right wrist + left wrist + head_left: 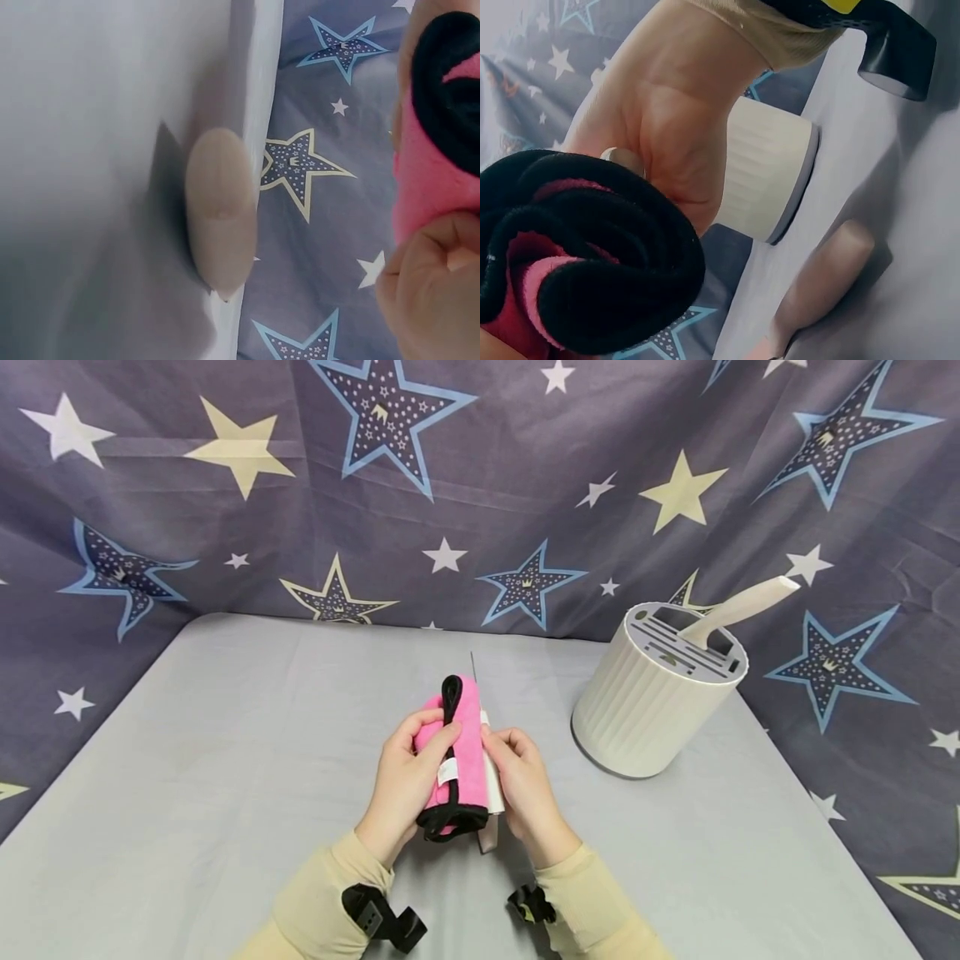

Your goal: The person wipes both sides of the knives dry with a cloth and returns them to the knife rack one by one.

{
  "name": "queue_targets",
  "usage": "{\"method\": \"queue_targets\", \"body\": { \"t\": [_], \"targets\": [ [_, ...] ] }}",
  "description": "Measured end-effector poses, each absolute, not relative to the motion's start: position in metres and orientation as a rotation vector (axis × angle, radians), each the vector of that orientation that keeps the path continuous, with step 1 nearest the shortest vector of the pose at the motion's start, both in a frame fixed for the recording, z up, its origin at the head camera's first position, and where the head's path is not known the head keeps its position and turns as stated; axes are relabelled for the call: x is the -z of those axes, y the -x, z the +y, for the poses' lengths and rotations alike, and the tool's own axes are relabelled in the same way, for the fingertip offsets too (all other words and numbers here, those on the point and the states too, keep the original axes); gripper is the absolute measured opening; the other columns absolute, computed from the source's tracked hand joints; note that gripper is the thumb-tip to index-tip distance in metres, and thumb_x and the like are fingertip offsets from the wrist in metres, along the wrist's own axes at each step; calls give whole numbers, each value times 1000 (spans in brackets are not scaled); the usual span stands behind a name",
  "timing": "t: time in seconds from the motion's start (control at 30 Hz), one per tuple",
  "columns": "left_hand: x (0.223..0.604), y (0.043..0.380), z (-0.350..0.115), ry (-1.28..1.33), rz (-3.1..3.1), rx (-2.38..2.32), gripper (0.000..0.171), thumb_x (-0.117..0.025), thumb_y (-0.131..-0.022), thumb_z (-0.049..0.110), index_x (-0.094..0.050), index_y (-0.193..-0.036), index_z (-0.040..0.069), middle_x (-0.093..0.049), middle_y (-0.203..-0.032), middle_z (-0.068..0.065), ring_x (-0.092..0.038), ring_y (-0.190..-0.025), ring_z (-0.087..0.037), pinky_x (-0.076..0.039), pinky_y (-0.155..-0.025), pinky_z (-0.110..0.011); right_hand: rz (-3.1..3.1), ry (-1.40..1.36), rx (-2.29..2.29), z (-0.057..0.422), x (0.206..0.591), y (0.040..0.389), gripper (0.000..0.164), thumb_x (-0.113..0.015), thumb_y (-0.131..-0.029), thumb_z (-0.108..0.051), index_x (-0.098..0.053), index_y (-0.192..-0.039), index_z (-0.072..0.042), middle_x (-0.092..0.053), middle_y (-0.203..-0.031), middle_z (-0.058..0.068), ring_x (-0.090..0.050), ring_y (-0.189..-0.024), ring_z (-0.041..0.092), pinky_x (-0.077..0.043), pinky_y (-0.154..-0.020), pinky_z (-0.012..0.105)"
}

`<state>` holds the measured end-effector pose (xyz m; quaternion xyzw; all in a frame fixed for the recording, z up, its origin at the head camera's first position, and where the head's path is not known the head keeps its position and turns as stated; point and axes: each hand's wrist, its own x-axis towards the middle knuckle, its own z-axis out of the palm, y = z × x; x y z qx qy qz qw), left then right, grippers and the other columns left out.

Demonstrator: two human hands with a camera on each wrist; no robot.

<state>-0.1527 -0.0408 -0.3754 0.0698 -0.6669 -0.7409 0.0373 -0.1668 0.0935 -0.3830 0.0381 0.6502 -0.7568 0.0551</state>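
Observation:
A rolled pink cloth with black edging, a black cord loop and a small white tag is held up between both hands. My left hand grips its left side, thumb across the front. At its right side my right hand pinches it with thumb and curled fingers, beside a white strip along the roll. Beneath lies a knife with a beige handle, its thin tip showing beyond the roll. In the right wrist view the knife handle lies below the pink roll.
A cream ribbed knife block stands at the right, one beige-handled knife slotted in its top. Behind the grey-covered table hangs a dark star-patterned cloth. Black wrist cameras sit on both sleeves.

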Motion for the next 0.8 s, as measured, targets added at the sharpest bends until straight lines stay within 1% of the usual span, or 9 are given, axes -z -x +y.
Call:
{"method": "queue_targets", "body": {
  "t": [0.13, 0.27, 0.37, 0.53, 0.8],
  "targets": [
    [374, 152, -36, -215, -2023, 2293, 29, -67, -94, 21, -65, -121, 10, -60, -133, -3, -62, -93, -14, -53, -73, -24, 1971, -173, 2359, 91, 384, 170, 23, -58, -98, -27, -51, -85, -9, -56, -74, -1, -56, -61, 8, -48, -54, 22],
    [373, 148, -31, -223, -2016, 2324, 29, -67, -93, 20, -65, -120, 9, -64, -117, -11, -62, -84, -13, -53, -70, -24, 1922, -217, 2456, 88, 383, 173, 23, -58, -98, -27, -49, -85, -10, -55, -75, 0, -56, -63, 8, -48, -56, 22],
    [374, 145, -29, -218, -2033, 2328, 29, -67, -93, 20, -65, -119, 9, -65, -114, -12, -62, -82, -13, -52, -69, -25, 1871, -242, 2510, 88, 383, 176, 24, -58, -98, -26, -46, -84, -11, -54, -74, -1, -56, -63, 7, -47, -56, 21],
    [376, 140, -25, -193, -2053, 2341, 31, -68, -93, 21, -64, -120, 8, -66, -114, -11, -61, -82, -12, -52, -69, -25, 1786, -266, 2559, 91, 382, 180, 25, -56, -100, -25, -43, -83, -12, -56, -77, -1, -57, -62, 6, -47, -55, 19],
    [377, 136, -23, -179, -2041, 2397, 32, -68, -93, 24, -63, -120, 8, -66, -109, -9, -62, -79, -12, -53, -67, -26, 1752, -273, 2558, 92, 382, 182, 24, -54, -100, -26, -43, -85, -11, -57, -80, 1, -59, -62, 8, -48, -55, 20]
  ]
}}
